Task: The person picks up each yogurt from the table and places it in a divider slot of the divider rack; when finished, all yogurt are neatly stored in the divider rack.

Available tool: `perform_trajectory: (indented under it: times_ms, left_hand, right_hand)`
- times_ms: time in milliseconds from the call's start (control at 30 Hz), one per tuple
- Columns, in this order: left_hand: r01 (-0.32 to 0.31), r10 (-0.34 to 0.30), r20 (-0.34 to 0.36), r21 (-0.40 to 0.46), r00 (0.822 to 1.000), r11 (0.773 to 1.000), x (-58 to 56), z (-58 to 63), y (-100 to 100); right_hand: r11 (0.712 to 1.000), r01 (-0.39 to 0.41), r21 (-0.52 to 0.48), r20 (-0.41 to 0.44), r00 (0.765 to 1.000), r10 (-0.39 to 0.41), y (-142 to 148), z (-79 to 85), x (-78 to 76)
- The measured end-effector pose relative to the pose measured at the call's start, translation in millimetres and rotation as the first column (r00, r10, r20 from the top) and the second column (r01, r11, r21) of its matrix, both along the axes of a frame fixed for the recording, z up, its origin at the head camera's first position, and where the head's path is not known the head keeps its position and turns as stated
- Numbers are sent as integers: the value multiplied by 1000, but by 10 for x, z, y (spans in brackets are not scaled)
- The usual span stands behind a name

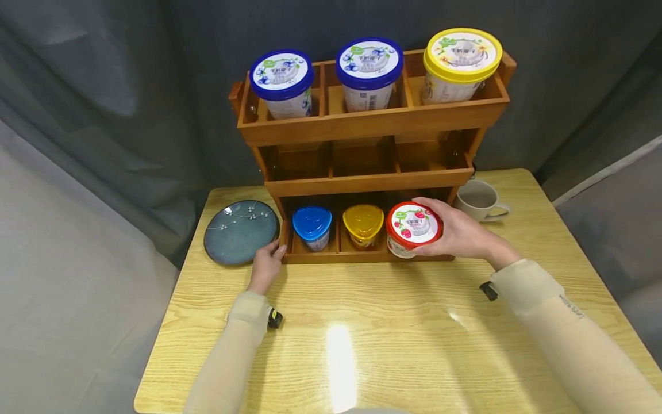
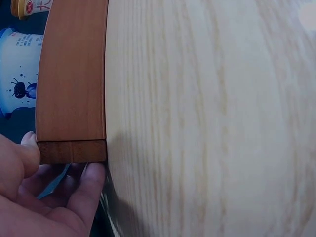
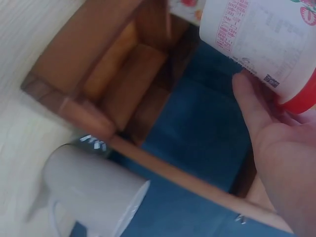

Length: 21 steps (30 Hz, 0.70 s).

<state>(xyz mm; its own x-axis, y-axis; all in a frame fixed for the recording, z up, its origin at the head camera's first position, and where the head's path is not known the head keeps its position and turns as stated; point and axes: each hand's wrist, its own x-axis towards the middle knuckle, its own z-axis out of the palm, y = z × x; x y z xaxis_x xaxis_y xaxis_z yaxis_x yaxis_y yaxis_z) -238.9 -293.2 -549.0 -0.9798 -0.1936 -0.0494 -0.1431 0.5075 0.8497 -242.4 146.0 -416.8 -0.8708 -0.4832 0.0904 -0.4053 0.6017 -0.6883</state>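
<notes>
My right hand [image 1: 457, 233] grips a white tub with a red strawberry lid [image 1: 415, 223], thumb and fingers around its sides. In the head view it overlaps the right compartment of the bottom tier; the right wrist view shows the tub [image 3: 261, 47] tilted, over the rack. The three-tier wooden rack [image 1: 372, 123] has its lower left front corner held by my left hand [image 1: 266, 265]. Thumb and fingers lie about that end in the left wrist view. Beside the red-lidded tub, the bottom tier holds a blue-lidded cup [image 1: 312, 223] and a yellow-lidded cup [image 1: 364, 221].
Two blue-lidded tubs [image 1: 281, 75] and a yellow-lidded tub [image 1: 462, 55] stand in the top tier. A dark blue-green plate [image 1: 241, 232] lies left of the rack. At its right stands a grey-beige mug [image 1: 477, 199], handle outward. Grey curtains [image 1: 145, 103] hang behind the table.
</notes>
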Motion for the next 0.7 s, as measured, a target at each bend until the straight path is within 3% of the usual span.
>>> perform_trajectory:
  times_ms: [333, 700]
  left_hand:
    - [2, -3, 35, 17, 999, 1000, -9, -14, -14]
    - [9, -9, 19, 16, 1000, 1000, -9, 1, -11]
  right_hand:
    - [999, 28, 17, 38, 999, -29, 214, -155, -231]
    - [996, -21, 84, 97, 995, 12, 300, -285, -475]
